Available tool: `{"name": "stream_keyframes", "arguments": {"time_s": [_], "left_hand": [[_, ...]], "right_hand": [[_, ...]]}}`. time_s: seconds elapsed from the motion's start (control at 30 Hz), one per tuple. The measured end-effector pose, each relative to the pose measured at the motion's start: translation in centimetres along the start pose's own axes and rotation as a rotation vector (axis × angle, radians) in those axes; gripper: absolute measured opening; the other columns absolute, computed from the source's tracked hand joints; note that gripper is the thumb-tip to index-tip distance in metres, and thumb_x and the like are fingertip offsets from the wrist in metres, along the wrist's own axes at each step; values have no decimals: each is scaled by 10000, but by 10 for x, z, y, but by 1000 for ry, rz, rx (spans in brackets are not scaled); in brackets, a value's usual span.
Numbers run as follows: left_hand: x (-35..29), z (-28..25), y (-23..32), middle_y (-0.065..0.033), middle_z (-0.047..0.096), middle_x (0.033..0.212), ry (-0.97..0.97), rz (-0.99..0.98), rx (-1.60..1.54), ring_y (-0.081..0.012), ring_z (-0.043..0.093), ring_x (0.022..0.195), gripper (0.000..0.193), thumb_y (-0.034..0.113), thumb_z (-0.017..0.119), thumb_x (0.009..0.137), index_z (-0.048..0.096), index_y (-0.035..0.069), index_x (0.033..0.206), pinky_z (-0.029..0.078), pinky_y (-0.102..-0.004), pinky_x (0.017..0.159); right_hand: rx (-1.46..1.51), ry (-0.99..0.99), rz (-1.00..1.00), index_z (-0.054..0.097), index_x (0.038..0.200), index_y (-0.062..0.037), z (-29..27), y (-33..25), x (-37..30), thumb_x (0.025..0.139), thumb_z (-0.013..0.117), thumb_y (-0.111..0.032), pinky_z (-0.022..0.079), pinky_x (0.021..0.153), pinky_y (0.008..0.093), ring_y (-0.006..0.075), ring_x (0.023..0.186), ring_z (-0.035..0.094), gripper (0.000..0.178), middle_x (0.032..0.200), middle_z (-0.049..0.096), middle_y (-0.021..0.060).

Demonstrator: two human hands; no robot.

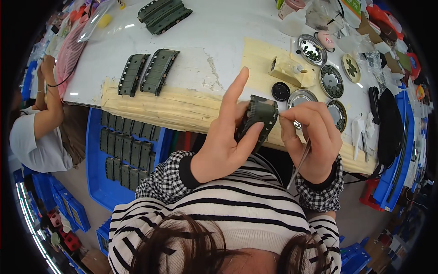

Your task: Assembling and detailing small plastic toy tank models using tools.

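My left hand (223,148) grips a dark green, curved plastic part (263,109) between thumb and fingers, its index finger stretched upward. The part has toothed edges, like a toy tank's track section. At its right edge, my right hand (317,139) has thumb and index fingertips pressed together; anything tiny between them cannot be made out. Slim metal tweezers (300,165) lie within the same hand, pointing down toward my body. Two similar green parts, one left (133,75) and one right (159,72), lie on the table beyond my left hand.
Metal dishes (331,82) with small green pieces stand at the right, near a tape-wrapped block holding a bottle (292,71) and a black cap (280,91). More green parts (164,16) lie farther back. A blue bin (98,178) holds rows of them. Another person (41,132) sits left.
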State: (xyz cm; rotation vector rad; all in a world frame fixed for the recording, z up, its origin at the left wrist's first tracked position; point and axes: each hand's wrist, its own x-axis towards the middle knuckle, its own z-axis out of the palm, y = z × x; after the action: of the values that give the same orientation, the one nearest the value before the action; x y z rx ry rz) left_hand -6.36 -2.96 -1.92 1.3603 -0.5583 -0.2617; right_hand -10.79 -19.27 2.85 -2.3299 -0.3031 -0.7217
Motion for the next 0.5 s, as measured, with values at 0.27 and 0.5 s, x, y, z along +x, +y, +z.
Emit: {"name": "stream_keyframes", "arguments": {"time_s": [0.27, 0.5], "left_hand": [[-1, -8, 11, -90, 645, 853, -129, 111, 438, -95, 577, 683, 589, -74, 591, 821, 448, -7, 1387, 458, -207, 643], [-2, -8, 12, -113, 623, 783, -111, 150, 507, -130, 556, 587, 584, -67, 614, 805, 472, -10, 1369, 458, -232, 581]], "right_hand": [[-36, 19, -118, 632, 925, -12, 14, 10, 4, 669, 729, 14, 490, 568, 328, 256, 646, 599, 275, 825, 597, 99], [-95, -59, -162, 634, 946, -4, 8, 9, 3, 677, 708, -6, 477, 560, 326, 251, 647, 592, 279, 839, 603, 95]]}}
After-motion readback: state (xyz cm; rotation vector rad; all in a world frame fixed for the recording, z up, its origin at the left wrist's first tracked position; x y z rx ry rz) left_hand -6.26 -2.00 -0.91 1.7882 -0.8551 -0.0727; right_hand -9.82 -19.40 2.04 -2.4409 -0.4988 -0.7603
